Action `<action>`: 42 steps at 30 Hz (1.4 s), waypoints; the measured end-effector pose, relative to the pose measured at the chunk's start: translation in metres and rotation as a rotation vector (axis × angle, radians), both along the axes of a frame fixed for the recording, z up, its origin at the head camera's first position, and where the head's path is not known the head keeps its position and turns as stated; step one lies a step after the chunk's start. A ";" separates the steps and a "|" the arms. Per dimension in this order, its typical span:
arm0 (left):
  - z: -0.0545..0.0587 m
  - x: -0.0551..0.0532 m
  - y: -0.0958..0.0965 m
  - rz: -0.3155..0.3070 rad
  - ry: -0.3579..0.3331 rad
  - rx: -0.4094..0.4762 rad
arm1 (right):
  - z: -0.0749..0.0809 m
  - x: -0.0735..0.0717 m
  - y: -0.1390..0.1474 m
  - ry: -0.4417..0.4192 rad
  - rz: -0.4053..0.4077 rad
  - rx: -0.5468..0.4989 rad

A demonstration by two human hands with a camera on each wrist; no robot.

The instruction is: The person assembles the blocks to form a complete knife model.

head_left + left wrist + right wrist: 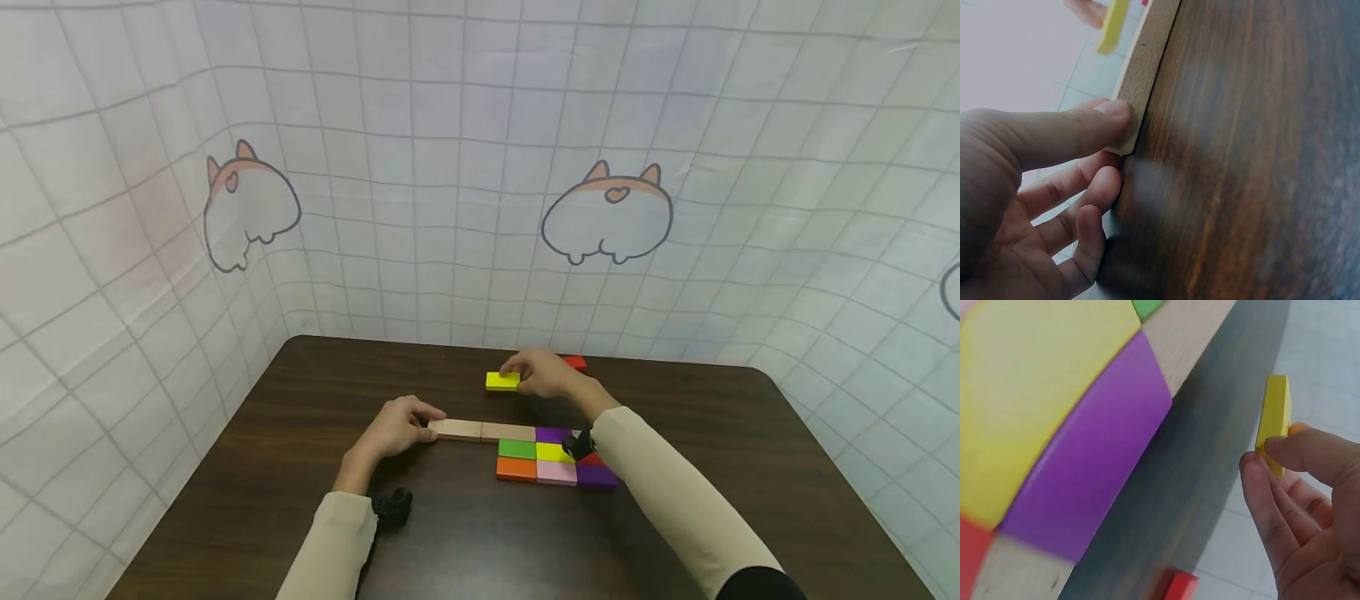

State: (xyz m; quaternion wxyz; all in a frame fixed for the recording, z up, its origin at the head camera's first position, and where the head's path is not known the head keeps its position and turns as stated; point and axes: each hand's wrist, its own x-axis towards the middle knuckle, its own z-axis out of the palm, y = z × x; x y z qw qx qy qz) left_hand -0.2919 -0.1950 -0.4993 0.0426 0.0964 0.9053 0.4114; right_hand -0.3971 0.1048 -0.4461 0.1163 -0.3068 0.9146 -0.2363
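My right hand (546,373) pinches a yellow block (501,382) by one end, over the far side of the table. In the right wrist view, thumb and fingertips close on the lower end of that yellow block (1274,419). My left hand (395,427) holds the left end of a plain wooden block (459,429) lying flat. The left wrist view shows the thumb on the long side of this wooden block (1141,69), with fingers around its end. A second wooden block (508,432) continues the row to the right, followed by a purple block (552,435).
In front of the row lie green (517,450), yellow (553,452), orange (517,470), pink (557,473) and purple (596,476) blocks, edge to edge. A red block (575,363) lies behind my right hand, near the dark table's (360,358) far edge. A printed white curtain (465,250) surrounds the back.
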 end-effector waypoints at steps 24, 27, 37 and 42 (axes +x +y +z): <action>-0.001 -0.002 0.002 -0.008 -0.002 -0.029 | -0.027 0.131 0.093 0.029 0.064 -0.285; 0.000 -0.003 0.003 -0.004 -0.003 -0.031 | -0.032 0.140 0.094 0.020 0.065 -0.270; 0.000 -0.003 0.001 -0.005 0.006 -0.039 | -0.033 0.153 0.076 -0.013 0.096 -0.248; 0.000 -0.002 0.001 -0.011 0.002 -0.041 | -0.030 0.154 0.065 -0.034 0.119 -0.211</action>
